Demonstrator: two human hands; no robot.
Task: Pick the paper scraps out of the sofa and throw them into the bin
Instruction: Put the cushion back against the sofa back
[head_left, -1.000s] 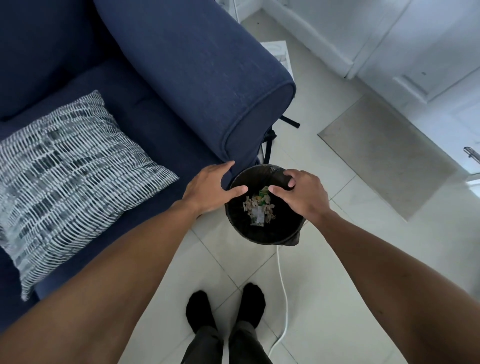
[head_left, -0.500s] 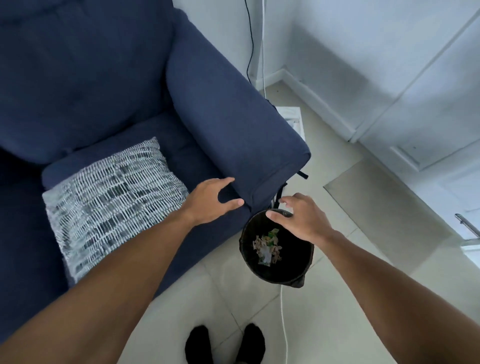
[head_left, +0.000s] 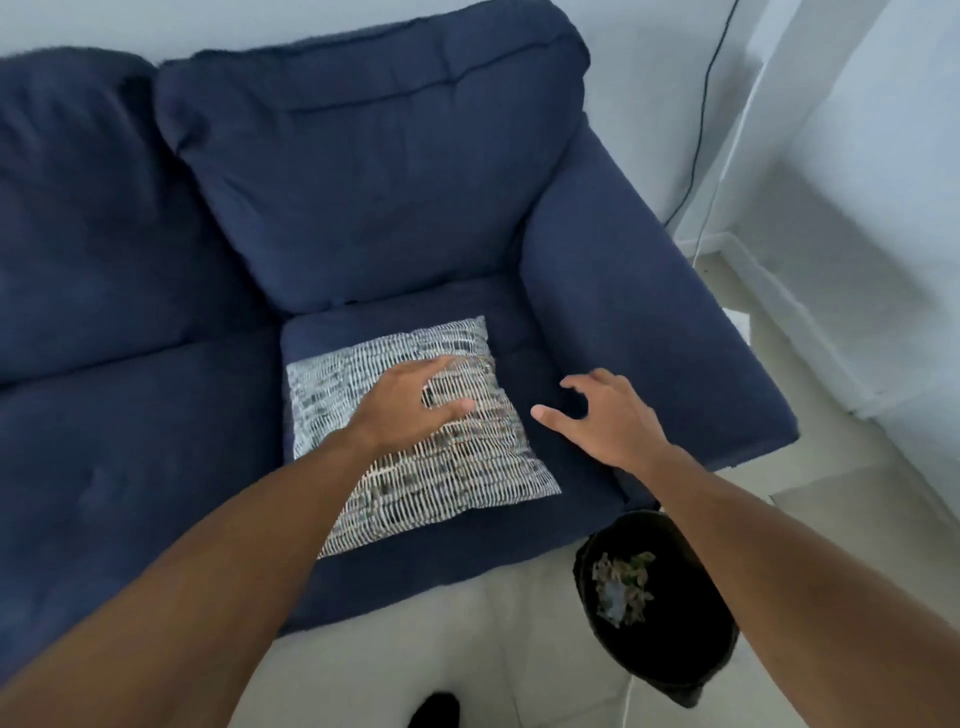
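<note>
A dark blue sofa (head_left: 363, 182) fills most of the view. A black bin (head_left: 670, 654) stands on the floor by the sofa's right front corner, with paper scraps (head_left: 621, 584) lying inside it. My left hand (head_left: 410, 405) hovers over a grey-and-white patterned cushion (head_left: 447, 467) on the right seat, fingers spread, holding nothing. My right hand (head_left: 608, 415) is over the seat between the cushion and the armrest (head_left: 649, 312), fingers curled apart and empty. No loose scraps show on the sofa.
Pale floor tiles (head_left: 415, 623) lie in front of the sofa, with my dark-socked foot (head_left: 434, 709) at the bottom edge. A black cable (head_left: 701, 119) hangs down the white wall behind the armrest. A white cord (head_left: 631, 693) runs beside the bin.
Both hands left the bin's rim and moved up over the sofa seat. The view swung up and left from the bin to the sofa and cushion.
</note>
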